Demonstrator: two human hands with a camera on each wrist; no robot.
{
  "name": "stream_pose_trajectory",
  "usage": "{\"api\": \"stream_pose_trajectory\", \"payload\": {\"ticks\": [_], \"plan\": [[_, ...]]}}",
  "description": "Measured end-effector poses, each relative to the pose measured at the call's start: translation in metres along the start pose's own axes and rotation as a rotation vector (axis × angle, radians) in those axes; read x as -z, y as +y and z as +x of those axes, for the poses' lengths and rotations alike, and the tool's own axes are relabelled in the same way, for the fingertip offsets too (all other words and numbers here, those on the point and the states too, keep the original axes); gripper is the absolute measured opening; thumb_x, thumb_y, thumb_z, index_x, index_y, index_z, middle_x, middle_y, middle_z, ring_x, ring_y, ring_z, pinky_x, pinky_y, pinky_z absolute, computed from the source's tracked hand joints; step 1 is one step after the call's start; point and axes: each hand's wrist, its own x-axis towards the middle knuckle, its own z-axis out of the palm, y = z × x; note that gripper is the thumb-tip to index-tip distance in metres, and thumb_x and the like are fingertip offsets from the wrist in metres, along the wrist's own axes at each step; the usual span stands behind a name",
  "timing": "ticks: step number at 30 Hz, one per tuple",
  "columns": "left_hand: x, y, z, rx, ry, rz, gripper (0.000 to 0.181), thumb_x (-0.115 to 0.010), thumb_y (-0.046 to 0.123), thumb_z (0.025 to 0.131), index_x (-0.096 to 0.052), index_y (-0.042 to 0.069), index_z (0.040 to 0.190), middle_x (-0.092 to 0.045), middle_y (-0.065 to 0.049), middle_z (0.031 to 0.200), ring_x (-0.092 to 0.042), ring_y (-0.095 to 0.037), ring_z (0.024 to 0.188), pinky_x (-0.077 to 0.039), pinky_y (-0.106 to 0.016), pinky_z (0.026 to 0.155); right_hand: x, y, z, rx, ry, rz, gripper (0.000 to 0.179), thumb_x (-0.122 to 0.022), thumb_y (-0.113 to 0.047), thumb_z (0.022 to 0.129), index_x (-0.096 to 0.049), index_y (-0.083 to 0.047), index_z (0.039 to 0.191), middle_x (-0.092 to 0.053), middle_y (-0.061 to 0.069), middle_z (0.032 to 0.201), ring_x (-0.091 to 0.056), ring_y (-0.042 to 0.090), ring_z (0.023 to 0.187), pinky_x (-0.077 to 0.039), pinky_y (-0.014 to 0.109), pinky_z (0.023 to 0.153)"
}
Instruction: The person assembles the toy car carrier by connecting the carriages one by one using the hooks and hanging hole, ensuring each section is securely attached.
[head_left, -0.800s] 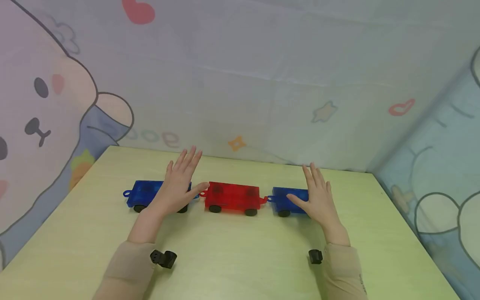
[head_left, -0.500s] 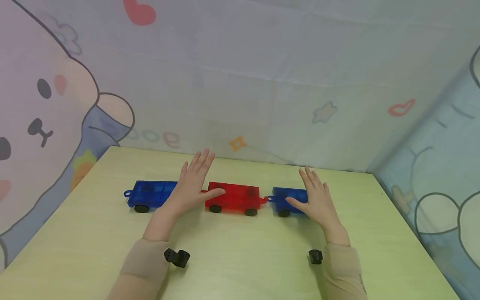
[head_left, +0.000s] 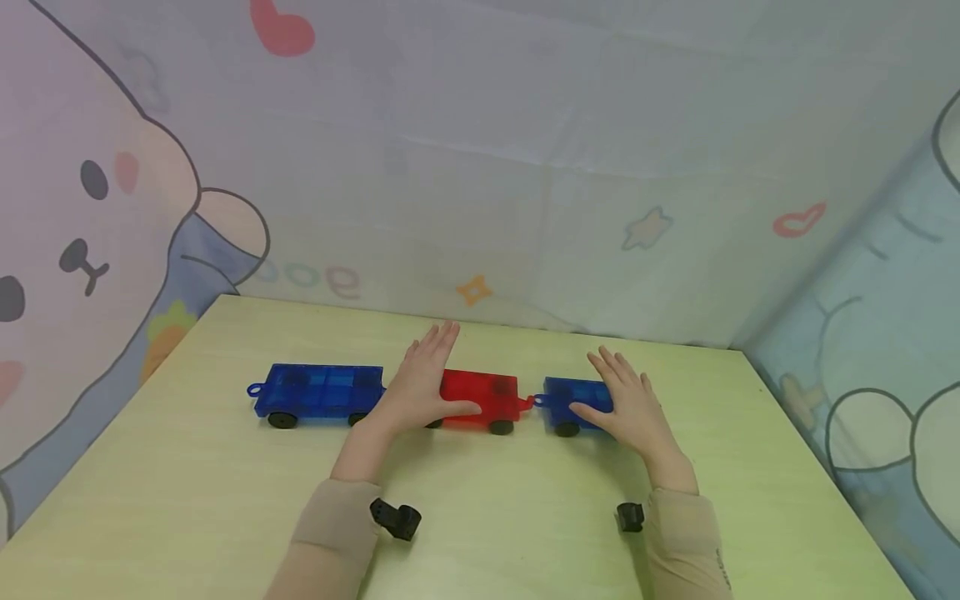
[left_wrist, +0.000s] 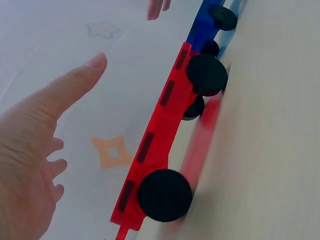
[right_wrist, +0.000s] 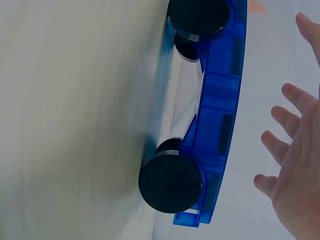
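Three translucent toy train cars with black wheels stand in a row on the table: a blue car (head_left: 318, 392) at left, a red car (head_left: 483, 398) in the middle, another blue car (head_left: 573, 396) at right. My left hand (head_left: 416, 387) hovers with spread fingers over the red car's left end, hiding it and the joint there. The left wrist view shows that hand (left_wrist: 30, 155) apart from the red car (left_wrist: 155, 135). Over the right blue car, my right hand (head_left: 630, 408) is spread and hides its right part. In the right wrist view its fingers are clear of the blue car (right_wrist: 215, 100).
The pale wooden table (head_left: 480, 533) ends at a cloth backdrop (head_left: 525, 167) printed with a bear, hearts and stars. A small hook (head_left: 527, 402) joins the red car to the right blue car. Each sleeve carries a black camera (head_left: 397, 518).
My left hand has moved right, from above the left blue car to above the red car. My right hand has shifted slightly left and lower. The cars stay in place.
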Motion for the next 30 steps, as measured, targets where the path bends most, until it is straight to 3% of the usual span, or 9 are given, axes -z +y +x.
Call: {"api": "stream_pose_trajectory", "payload": {"ticks": [9, 15, 30], "plan": [[-0.017, 0.004, 0.002, 0.068, -0.064, -0.084, 0.107, -0.082, 0.036, 0.078, -0.017, 0.006, 0.157, -0.019, -0.012, 0.163, -0.017, -0.032, 0.151, -0.021, -0.053, 0.12, 0.0, 0.004, -0.001, -0.011, -0.03, 0.021, 0.091, -0.066, -0.052, 0.088, -0.026, -0.006, 0.155, -0.023, 0.017, 0.161, -0.017, 0.039, 0.149, -0.009, 0.064, 0.118], [-0.023, 0.005, 0.001, 0.107, -0.112, -0.076, 0.105, -0.08, 0.037, 0.08, -0.016, 0.008, 0.157, -0.018, -0.009, 0.164, -0.018, -0.03, 0.151, -0.024, -0.051, 0.12, 0.001, 0.006, -0.002, -0.029, -0.064, 0.052, 0.092, -0.066, -0.051, 0.088, -0.025, -0.002, 0.154, -0.024, 0.02, 0.16, -0.018, 0.039, 0.149, -0.008, 0.061, 0.12], [-0.031, 0.001, -0.001, 0.145, -0.106, -0.07, 0.106, -0.08, 0.041, 0.08, -0.016, 0.009, 0.158, -0.02, -0.009, 0.163, -0.022, -0.028, 0.15, -0.029, -0.048, 0.118, -0.005, 0.016, -0.004, -0.052, -0.137, 0.09, 0.1, -0.068, -0.054, 0.085, -0.023, 0.004, 0.153, -0.023, 0.025, 0.159, -0.016, 0.042, 0.148, -0.009, 0.061, 0.119]]}}
